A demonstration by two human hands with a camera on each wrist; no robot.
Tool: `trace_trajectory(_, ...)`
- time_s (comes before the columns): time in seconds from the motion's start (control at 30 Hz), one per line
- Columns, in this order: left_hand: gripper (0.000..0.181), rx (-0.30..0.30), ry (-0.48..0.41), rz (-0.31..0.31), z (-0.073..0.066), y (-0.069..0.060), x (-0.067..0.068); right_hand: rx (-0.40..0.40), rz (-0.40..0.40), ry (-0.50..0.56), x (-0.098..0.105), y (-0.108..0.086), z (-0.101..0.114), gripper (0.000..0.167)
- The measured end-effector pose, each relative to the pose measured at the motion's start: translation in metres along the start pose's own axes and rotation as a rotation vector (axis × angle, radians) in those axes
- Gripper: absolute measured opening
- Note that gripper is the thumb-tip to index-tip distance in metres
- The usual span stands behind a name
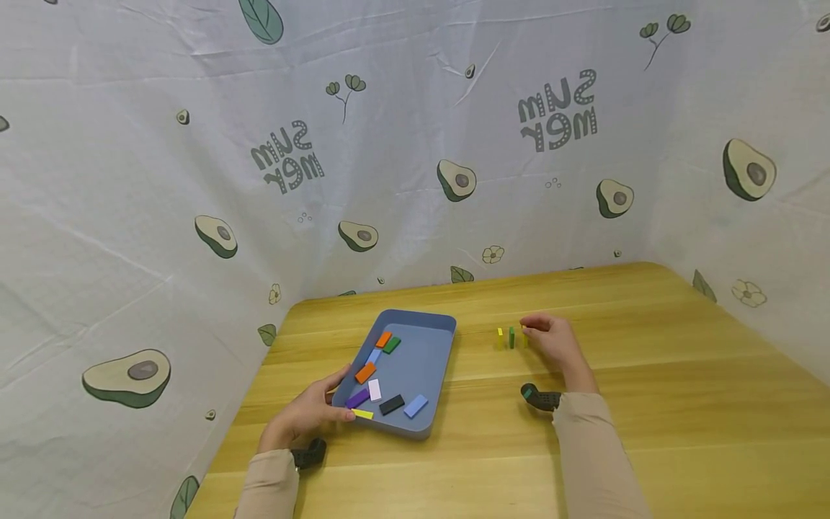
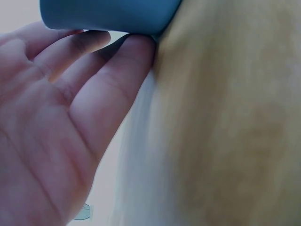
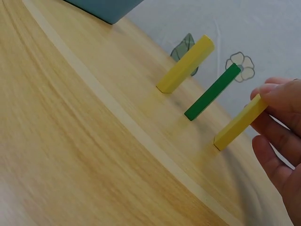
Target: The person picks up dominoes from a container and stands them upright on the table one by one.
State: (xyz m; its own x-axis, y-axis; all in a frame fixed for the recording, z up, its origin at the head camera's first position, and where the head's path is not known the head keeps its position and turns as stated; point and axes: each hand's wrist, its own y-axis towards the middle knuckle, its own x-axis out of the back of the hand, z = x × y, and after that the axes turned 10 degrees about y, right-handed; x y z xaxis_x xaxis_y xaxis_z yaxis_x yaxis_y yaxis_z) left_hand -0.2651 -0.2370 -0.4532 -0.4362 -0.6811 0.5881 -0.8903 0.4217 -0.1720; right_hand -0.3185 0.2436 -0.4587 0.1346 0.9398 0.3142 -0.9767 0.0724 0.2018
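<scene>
My left hand (image 1: 310,411) grips the near left corner of a blue-grey tray (image 1: 418,360), its thumb on the near wall and fingers along the left side. In the left wrist view, the fingers (image 2: 115,84) meet the tray's wall (image 2: 103,16). With thumb and fingertips, my right hand (image 1: 556,344) pinches the top of a yellow domino block (image 3: 240,123) that stands on end on the table. Left of it stand a green block (image 3: 212,92) and another yellow block (image 3: 184,67), upright in a row with gaps between them.
Several loose blocks lie flat in the tray, among them an orange block (image 1: 366,373), a black block (image 1: 392,404) and a purple block (image 1: 357,398). The wooden table (image 1: 493,461) meets a printed cloth (image 1: 402,144) at its back and sides.
</scene>
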Motion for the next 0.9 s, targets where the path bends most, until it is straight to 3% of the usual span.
trace_trajectory(0.9, 0.106, 0.031, -0.005, -0.026, -0.005, -0.004, 0.000, -0.037, 0.002, 0.011, 0.001, -0.003, 0.016, 0.035)
